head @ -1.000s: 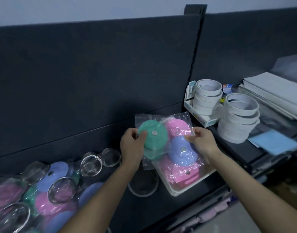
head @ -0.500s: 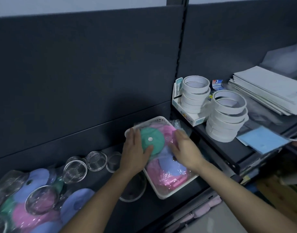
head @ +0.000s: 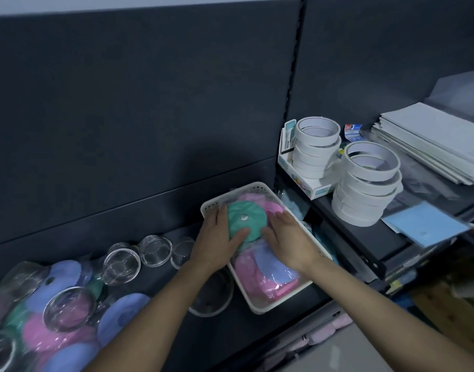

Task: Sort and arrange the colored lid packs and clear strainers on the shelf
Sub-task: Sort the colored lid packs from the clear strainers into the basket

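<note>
Lid pack (head: 247,220), green lid uppermost, lies in white basket (head: 225,198). Left hand (head: 215,241) and right hand (head: 288,238) press it, fingers flat, grasping nothing.

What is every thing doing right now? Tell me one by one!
Left hand, open, pressing the lid pack
Right hand, open, pressing it too
lid pack, lying in the white basket
white basket, upright, holding packs
Strainers, empty, lying loose
Tape rolls, stacked
</note>
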Tool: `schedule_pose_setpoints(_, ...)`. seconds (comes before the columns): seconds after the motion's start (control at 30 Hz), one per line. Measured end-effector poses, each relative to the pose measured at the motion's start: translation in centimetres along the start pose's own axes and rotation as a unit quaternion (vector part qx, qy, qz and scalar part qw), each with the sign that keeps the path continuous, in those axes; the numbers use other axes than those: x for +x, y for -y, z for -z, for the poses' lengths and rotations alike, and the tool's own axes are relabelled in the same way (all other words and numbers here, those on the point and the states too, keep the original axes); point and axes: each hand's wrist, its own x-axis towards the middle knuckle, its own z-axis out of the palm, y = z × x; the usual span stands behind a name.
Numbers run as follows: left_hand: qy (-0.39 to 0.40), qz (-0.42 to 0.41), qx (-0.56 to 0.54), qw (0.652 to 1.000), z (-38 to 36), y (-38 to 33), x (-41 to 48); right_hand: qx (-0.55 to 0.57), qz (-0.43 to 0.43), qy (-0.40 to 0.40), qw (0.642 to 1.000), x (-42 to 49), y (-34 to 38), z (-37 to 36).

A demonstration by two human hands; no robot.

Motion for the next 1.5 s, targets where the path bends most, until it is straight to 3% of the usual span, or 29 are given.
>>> schedule_pose_setpoints(0.1, -0.022, -0.005, -0.057, 0.998, 1.1, -0.1, -0.6, 0.031, -0.013, -0.050, 0.998, -0.2, 0.9, 0.5)
schedule_pose_setpoints(0.27, -0.065, -0.032, -0.046, 0.996, 3.0, 0.7, -2.5, 0.032, 0.039, -0.080, 0.996, -0.5, 4.4, 0.4)
schedule_pose_setpoints(0.57, -0.084, 0.038, -0.052, 0.994, 6.8, 5.6, -7.9, 0.021, 0.148, -0.015, 0.989, -1.2, 10.3, -3.8)
schedule_pose_setpoints(0.77, -0.133, 0.036, -0.018, 0.990, 10.2, 9.8, -12.5, -0.010, 0.225, -0.028, 0.974, -2.3, 13.6, -6.7)
schedule_pose_setpoints(0.87, -0.134, 0.057, 0.028, 0.989, 11.3, 12.2, -14.6, -0.015, 0.247, 0.026, 0.969, -2.5, 15.3, -8.3)
schedule_pose_setpoints(1.0, -0.096, 0.066, 0.064, 0.991, 12.3, 15.1, -17.5, -0.034, 0.199, 0.159, 0.966, -2.8, 17.7, -11.1)
schedule_pose_setpoints(1.13, -0.095, 0.044, 0.071, 0.992, 13.4, 16.7, -20.0, -0.054, 0.131, 0.222, 0.965, -3.4, 19.8, -13.5)
schedule_pose_setpoints(1.37, -0.109, 0.071, 0.067, 0.989, 13.8, 18.5, -23.1, -0.111, 0.078, 0.194, 0.972, -3.7, 21.5, -15.3)
schedule_pose_setpoints(1.5, -0.121, 0.099, 0.058, 0.986, 13.7, 19.5, -23.4, -0.035, 0.023, 0.183, 0.982, -3.0, 21.4, -15.5)
